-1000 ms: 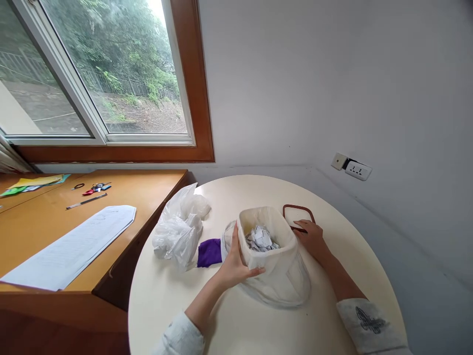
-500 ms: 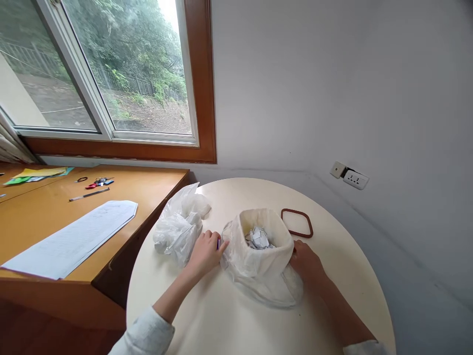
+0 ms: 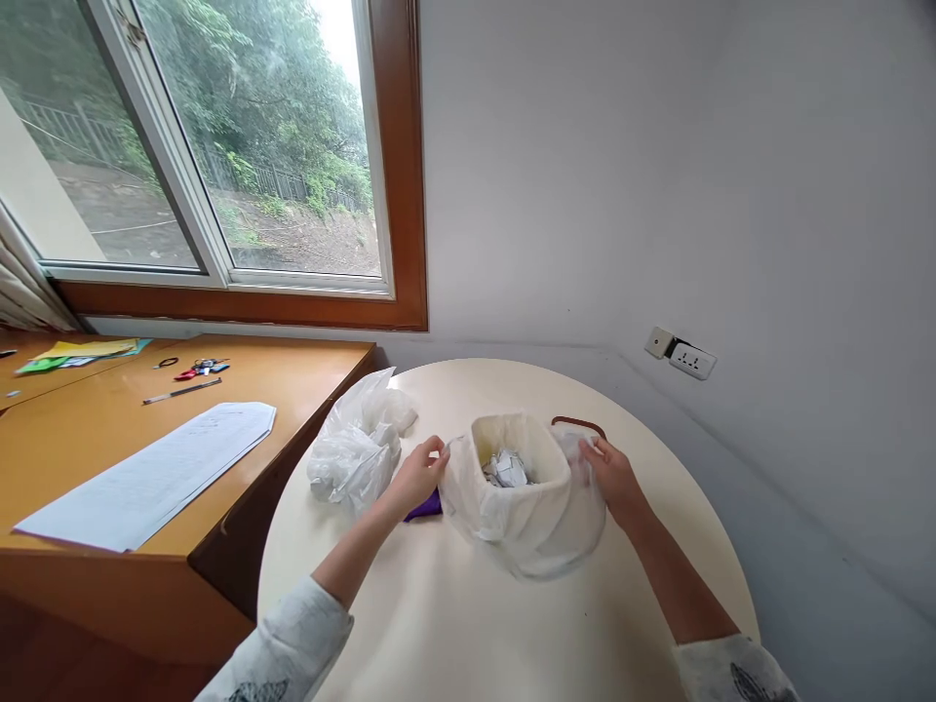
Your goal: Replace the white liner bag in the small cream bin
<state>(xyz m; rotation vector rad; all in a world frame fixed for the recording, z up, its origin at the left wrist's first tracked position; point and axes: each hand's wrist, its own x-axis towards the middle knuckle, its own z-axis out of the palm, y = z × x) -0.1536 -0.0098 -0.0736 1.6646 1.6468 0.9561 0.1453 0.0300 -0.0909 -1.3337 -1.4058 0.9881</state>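
A small bin (image 3: pixel 560 480) stands on the round table, lined with a thin white plastic bag (image 3: pixel 523 541) folded down over its outside. Crumpled white paper (image 3: pixel 508 468) lies inside the bin. My left hand (image 3: pixel 420 473) pinches the bag's edge on the left. On the right, my right hand (image 3: pixel 612 475) grips the bag's edge and holds it out from the bin. Below my left hand a purple thing (image 3: pixel 425 507) rests on the table, partly hidden. Behind the bag and my right hand, a brown rounded-square ring (image 3: pixel 577 422) shows only its far side.
Another crumpled clear plastic bag (image 3: pixel 358 448) sits at the left of the round table (image 3: pixel 504 643). A wooden desk (image 3: pixel 322 366) adjoins it, bearing paper sheets (image 3: pixel 161 478), a pen (image 3: pixel 181 391) and keys (image 3: pixel 205 369). A wall socket (image 3: pixel 692 361) is at the right.
Both hands have risen from low beside the bin and now lift the bag's edges outward. The purple thing shows more, and the bag now covers part of the brown ring.
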